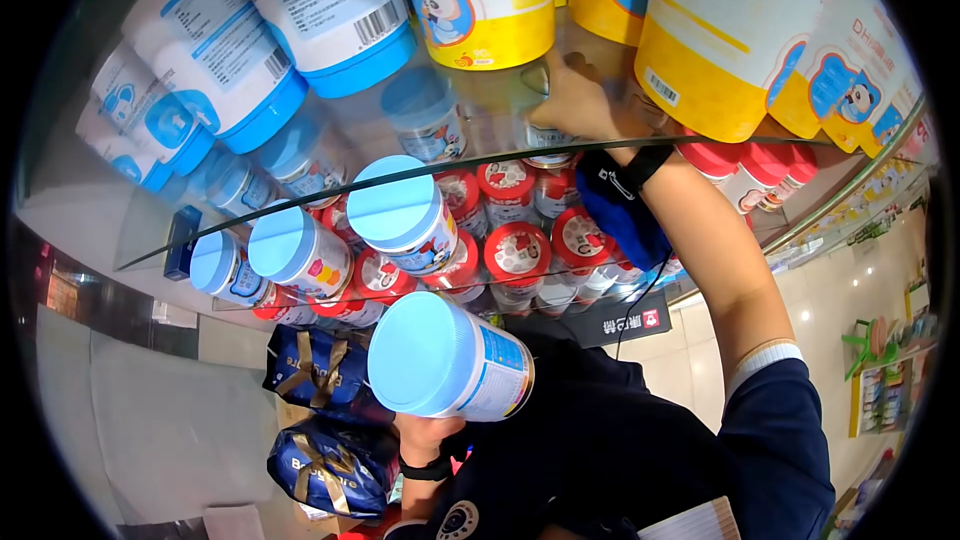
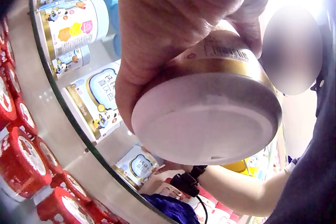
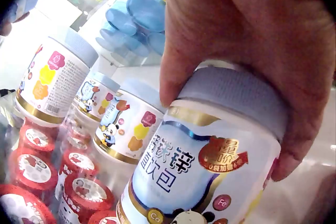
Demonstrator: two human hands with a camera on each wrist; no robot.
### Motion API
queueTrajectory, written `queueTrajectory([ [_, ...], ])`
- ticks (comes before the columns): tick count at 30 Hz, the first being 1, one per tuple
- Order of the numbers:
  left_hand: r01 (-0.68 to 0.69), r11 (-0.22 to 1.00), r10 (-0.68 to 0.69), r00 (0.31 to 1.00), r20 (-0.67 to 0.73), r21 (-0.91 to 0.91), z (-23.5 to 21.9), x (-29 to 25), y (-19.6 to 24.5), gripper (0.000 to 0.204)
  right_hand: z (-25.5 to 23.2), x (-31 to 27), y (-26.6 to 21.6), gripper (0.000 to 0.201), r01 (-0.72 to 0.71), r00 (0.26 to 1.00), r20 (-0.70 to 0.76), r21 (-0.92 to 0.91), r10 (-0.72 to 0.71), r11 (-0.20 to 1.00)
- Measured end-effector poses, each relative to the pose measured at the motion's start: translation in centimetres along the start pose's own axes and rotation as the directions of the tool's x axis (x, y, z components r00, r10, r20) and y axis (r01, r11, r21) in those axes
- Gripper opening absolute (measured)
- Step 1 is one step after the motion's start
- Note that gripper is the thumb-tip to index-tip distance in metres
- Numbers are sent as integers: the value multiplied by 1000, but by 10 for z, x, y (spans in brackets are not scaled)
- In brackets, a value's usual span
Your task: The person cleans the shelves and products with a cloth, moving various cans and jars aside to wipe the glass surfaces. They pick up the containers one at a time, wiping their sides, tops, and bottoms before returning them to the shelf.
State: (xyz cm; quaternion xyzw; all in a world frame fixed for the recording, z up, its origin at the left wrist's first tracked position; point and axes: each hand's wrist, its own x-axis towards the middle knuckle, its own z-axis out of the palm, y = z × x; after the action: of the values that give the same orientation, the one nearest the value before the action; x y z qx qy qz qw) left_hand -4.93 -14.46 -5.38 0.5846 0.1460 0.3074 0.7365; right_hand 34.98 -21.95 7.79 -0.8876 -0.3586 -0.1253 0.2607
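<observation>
My left hand point(image 1: 425, 428) holds a white jar with a light-blue lid point(image 1: 450, 358) in front of my chest. The left wrist view shows those fingers point(image 2: 131, 95) curled round the jar's side, its pale base point(image 2: 207, 121) turned toward the camera. My right hand point(image 1: 585, 105) reaches in among the glass shelves, seen through the glass in the head view. Close up, the right hand point(image 3: 252, 29) grips the ridged blue lid point(image 3: 236, 98) of another white jar point(image 3: 194, 166), thumb and fingers on either side of the lid. This jar's label has a panda and a blue panel.
More blue-lidded jars point(image 1: 400, 215) stand on the shelf above rows of red-lidded jars point(image 1: 517, 252). Large yellow-and-white tubs point(image 1: 700, 40) and blue-and-white tubs point(image 1: 320, 10) line the upper shelf. A glass edge point(image 1: 480, 160) crosses before my right forearm. Dark-blue packages point(image 1: 325, 470) sit below left.
</observation>
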Motion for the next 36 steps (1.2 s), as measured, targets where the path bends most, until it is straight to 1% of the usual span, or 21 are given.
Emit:
queueTrajectory([
  [4,114,993,-113,991,70,-8,4,8,3,84,11,5,23,82,81,989,-122,-50,-87,995],
  [6,117,993,-115,990,81,-19,11,10,4,84,9,5,18,80,163,964,-199,-82,-176,983],
  [7,112,994,-110,989,97,-15,13,13,4,84,-4,3,8,80,58,995,-68,-143,-68,988],
  [10,56,996,-63,991,121,65,15,18,-6,85,-1,-1,12,79,189,943,-236,-196,-234,962],
  [12,43,993,-56,991,119,108,22,27,-11,85,4,-8,22,76,212,867,-359,-362,-346,908],
  [14,63,994,-76,985,156,88,38,40,4,87,-3,-18,15,71,202,914,-291,-275,-282,940],
  [15,81,995,-91,979,183,62,48,47,12,88,-23,-29,1,69,153,976,-138,-109,-168,982],
  [16,101,995,-104,983,154,26,57,53,13,88,-34,-41,-8,67,70,997,38,46,-72,996],
  [17,118,993,-115,985,128,-12,66,59,13,89,-34,-57,-8,60,163,985,-53,26,-161,986],
  [18,133,990,-128,986,104,-50,74,66,14,90,-35,-70,-5,56,153,987,21,147,-157,977],
  [19,151,985,-141,983,120,-81,84,73,19,91,-37,-84,-4,53,131,983,93,263,-160,956],
  [20,138,985,-125,984,123,-101,90,78,20,90,-47,-102,-7,50,-62,948,283,615,-147,786],
  [22,111,984,-92,987,134,-140,100,89,18,89,-52,-128,-3,56,158,954,144,500,-262,852],
  [24,82,989,-60,982,178,-122,108,97,16,90,-63,-153,-6,63,-63,940,280,705,-195,707],
  [25,87,989,-63,979,196,-117,112,101,15,91,-52,-163,0,70,-290,883,436,800,-176,525],
  [26,93,990,-68,975,213,-110,116,104,15,91,-44,-168,2,76,-298,845,459,830,-273,471],
  [28,56,996,-36,967,252,-75,124,110,10,95,-50,-174,-5,78,-441,780,555,816,-289,375],
  [29,18,999,-3,962,274,-51,126,114,8,96,-34,-177,4,87,-450,800,528,842,-284,296],
  [31,-72,997,67,942,330,2,130,122,4,100,-37,-184,3,93,-403,824,510,833,-248,379],
  [34,-98,992,50,888,457,83,128,137,4,104,-26,-191,3,102,-398,872,470,842,-135,363],
  [36,-70,995,25,872,489,74,125,145,3,102,-14,-196,2,100,-377,910,411,874,-55,308],
])
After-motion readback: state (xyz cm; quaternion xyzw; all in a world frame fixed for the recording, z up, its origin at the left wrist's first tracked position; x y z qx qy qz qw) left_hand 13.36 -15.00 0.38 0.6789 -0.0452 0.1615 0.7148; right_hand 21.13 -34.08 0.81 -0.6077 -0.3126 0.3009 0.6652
